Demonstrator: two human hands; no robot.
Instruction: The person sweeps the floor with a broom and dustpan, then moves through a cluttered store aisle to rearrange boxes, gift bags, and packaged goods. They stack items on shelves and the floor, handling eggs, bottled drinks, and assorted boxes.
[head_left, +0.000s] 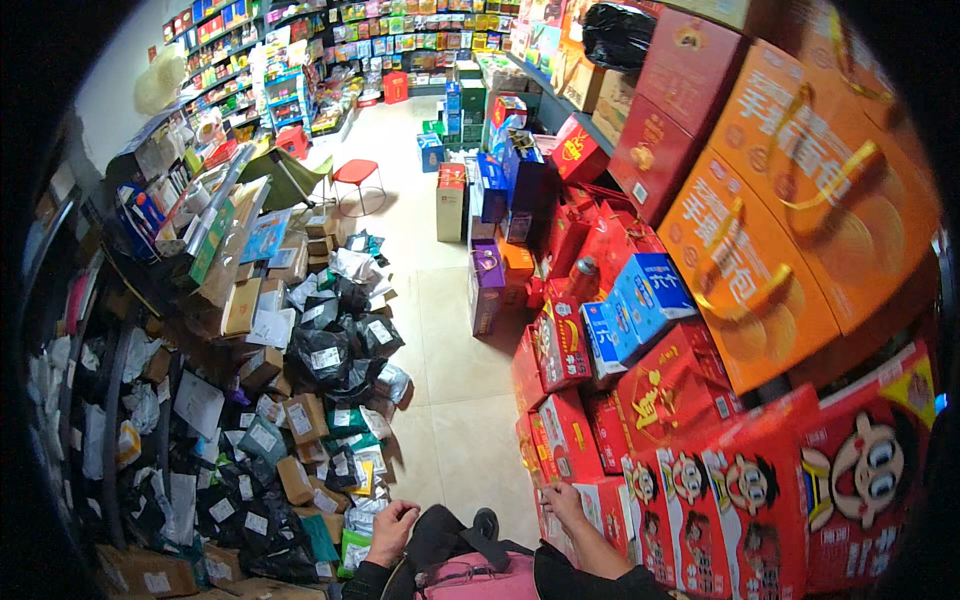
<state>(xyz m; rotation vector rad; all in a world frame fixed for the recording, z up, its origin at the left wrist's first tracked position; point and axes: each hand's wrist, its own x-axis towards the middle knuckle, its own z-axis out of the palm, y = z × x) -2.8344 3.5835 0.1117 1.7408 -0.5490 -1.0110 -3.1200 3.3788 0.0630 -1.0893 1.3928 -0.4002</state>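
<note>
My left hand (394, 531) is at the bottom, beside my dark-clothed knee, its fingers curled in with nothing visible in them. Small parcels lie just left of it, among them a green-and-white packet (354, 551). My right hand (562, 506) hangs with bent fingers in front of a red carton (604, 512). Whether its fingertips touch the carton or hold anything cannot be made out. Between my hands, a pink garment or bag (480, 577) covers my front. One dark shoe (486, 523) shows on the tiled floor (465, 442).
Black courier bags (326, 352) and cardboard parcels (304, 418) are heaped along the left. Red gift boxes (667, 394), orange bread cartons (750, 277) and a purple box (486, 289) line the right. Farther up the aisle stands a red stool (356, 172), with stocked shelves (420, 34) behind.
</note>
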